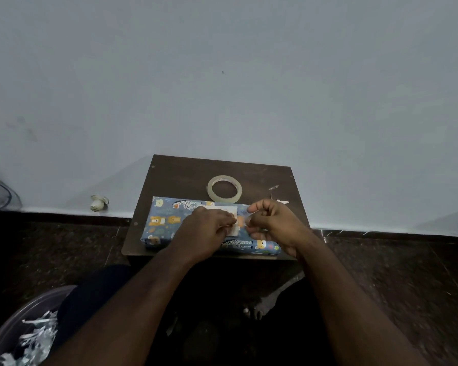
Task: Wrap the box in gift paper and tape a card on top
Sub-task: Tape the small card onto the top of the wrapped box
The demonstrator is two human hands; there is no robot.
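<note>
A box wrapped in blue animal-print gift paper point(164, 220) lies on a small dark wooden table point(180, 175). On top of the box sits a small white card point(222, 209), partly hidden by my hands. My left hand point(206, 229) rests on the card with its fingers curled at the card's right edge. My right hand point(273, 220) pinches a short strip of clear tape point(247, 217) just right of the card. A roll of clear tape point(224, 190) lies on the table behind the box.
Small paper scraps point(278, 196) lie at the table's back right. A round bowl of shredded paper point(27, 336) stands on the dark floor at lower left. The pale wall rises right behind the table. A small white object point(98, 203) sits by the skirting.
</note>
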